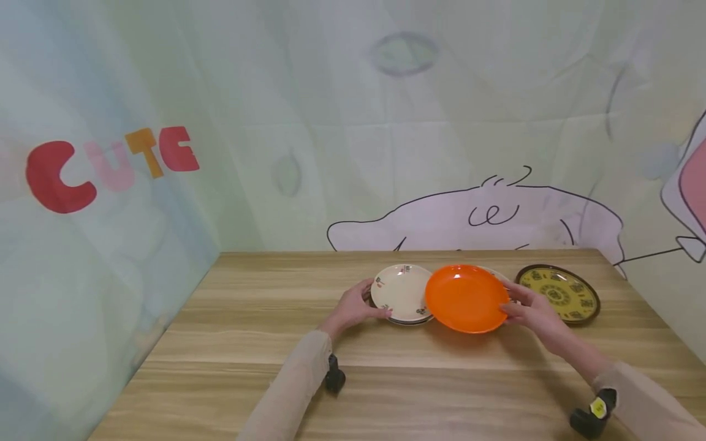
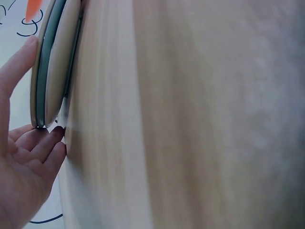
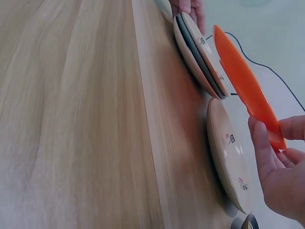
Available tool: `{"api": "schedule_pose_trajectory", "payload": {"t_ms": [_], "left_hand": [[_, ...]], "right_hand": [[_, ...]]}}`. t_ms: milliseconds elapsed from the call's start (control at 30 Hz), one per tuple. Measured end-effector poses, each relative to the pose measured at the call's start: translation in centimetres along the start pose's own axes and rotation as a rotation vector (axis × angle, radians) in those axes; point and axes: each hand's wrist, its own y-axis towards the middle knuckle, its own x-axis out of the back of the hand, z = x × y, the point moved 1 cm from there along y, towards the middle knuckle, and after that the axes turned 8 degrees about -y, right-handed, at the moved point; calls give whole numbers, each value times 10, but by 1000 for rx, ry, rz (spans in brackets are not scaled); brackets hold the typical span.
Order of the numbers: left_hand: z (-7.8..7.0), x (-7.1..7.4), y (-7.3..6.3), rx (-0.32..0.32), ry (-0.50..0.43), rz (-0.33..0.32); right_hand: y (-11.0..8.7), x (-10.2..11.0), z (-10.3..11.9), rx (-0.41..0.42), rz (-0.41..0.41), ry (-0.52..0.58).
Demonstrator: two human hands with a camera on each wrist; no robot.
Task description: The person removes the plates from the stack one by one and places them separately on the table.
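Note:
My left hand grips the left rim of a small stack of plates, thumb on top and fingers at the edge. The top plate is cream with small printed motifs. Beneath it, a dark green plate sits between cream ones in the left wrist view. My right hand pinches the right rim of an orange plate, held tilted above the table. The orange plate overlaps the stack's right side in the head view. Below it lies another cream plate, mostly hidden from the head camera.
A yellow-green patterned plate with a dark rim lies at the right, beyond my right hand. The wooden table ends at the back against a printed cloth with cartoon drawings and coloured letters.

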Motion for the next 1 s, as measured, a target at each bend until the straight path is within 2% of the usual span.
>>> {"api": "schedule_pose_trajectory", "payload": {"t_ms": [467, 733, 1000], "left_hand": [[3, -2, 1, -19, -34, 8], [4, -2, 2, -12, -15, 4], [4, 0, 1, -21, -15, 3]], "right_hand": [[-12, 16, -18, 30, 24, -99], [-23, 24, -27, 42, 18, -152], [-29, 32, -35, -38, -2, -191]]}}
